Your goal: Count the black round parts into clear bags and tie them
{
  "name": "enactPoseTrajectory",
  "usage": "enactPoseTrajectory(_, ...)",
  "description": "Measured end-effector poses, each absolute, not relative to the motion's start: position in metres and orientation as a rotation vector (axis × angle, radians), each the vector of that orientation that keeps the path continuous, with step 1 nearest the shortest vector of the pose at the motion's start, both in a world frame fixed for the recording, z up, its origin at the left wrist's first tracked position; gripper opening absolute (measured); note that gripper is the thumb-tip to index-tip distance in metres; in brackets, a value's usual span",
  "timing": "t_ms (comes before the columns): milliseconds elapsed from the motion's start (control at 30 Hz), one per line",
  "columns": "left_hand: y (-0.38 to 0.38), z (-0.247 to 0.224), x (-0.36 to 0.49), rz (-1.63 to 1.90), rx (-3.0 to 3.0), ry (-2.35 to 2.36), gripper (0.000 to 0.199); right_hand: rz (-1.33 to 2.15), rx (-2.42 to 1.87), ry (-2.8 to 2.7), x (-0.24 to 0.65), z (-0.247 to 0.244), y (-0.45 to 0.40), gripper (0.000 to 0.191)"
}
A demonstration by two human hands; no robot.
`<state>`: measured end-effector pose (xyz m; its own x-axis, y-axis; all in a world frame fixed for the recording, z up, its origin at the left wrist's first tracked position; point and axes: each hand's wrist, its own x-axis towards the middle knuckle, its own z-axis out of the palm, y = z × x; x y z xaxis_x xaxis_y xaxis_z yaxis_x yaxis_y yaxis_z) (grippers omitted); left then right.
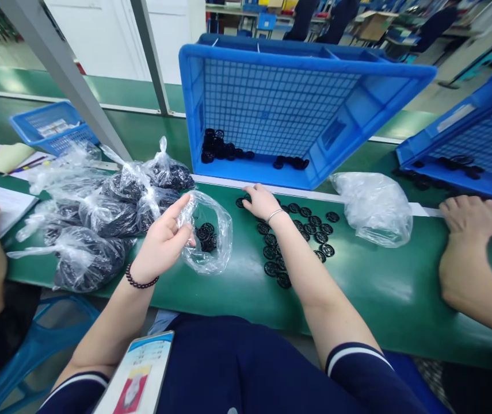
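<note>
My left hand (168,236) pinches the rim of an open clear plastic bag (224,230), with several black round parts (206,237) inside it. To the right, my right hand (261,202) reaches over the green table, palm down, its fingertips at a black disc (240,202) near the blue crate. Whether those fingers grip a disc is hard to see. Several loose black discs (282,280) lie beside and below my right wrist.
A tilted blue crate (315,66) holds black discs. Knotted filled bags (88,259) pile up at left, near a blue basket (56,123). Empty-looking plastic bags (375,207) lie right of the discs. Other people's arms rest at both sides; another crate (461,123) stands right.
</note>
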<state>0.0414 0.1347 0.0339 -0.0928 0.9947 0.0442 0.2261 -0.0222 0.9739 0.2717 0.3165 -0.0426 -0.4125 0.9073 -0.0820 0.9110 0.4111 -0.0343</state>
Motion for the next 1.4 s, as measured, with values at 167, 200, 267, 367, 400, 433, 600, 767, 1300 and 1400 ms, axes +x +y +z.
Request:
enactPoseTrajectory(167,0.142,0.025,0.046,1.205,1.269,1.44,0.072,-0.163,1.546,2.6,0.257,-0.051,0.319,0.038)
enactPoseTrajectory(200,0.143,0.024,0.046,1.2,1.265,1.447,0.072,-0.167,1.538,2.602,0.256,-0.052,0.32,0.037)
enactPoseTrajectory(267,0.144,0.022,0.044,1.195,1.271,1.45,0.07,-0.178,1.51,2.61,0.256,-0.053,0.32,0.036)
enactPoseTrajectory(367,0.145,0.021,0.041,1.191,1.289,1.447,0.069,-0.198,1.464,2.623,0.26,-0.045,0.315,0.032)
enactPoseTrajectory(400,0.145,0.021,0.04,1.185,1.292,1.451,0.069,-0.216,1.477,2.674,0.261,-0.039,0.31,0.031)
enactPoseTrajectory(433,0.145,0.02,0.039,1.174,1.296,1.453,0.07,-0.245,1.517,2.775,0.261,-0.031,0.302,0.031)
enactPoseTrajectory(600,0.148,0.019,0.039,1.151,1.329,1.412,0.071,-0.446,1.523,3.623,0.244,0.014,0.226,0.034)
enactPoseTrajectory(767,0.144,0.023,0.036,1.122,1.351,1.413,0.069,-0.352,1.091,3.651,0.235,0.018,0.205,0.04)
enactPoseTrajectory(1300,0.133,0.012,0.022,1.124,1.418,1.455,0.067,-0.196,1.755,2.391,0.359,-0.044,0.345,0.043)
enactPoseTrajectory(1400,0.133,0.014,0.022,1.099,1.411,1.462,0.067,-0.18,1.781,2.441,0.351,-0.041,0.342,0.045)
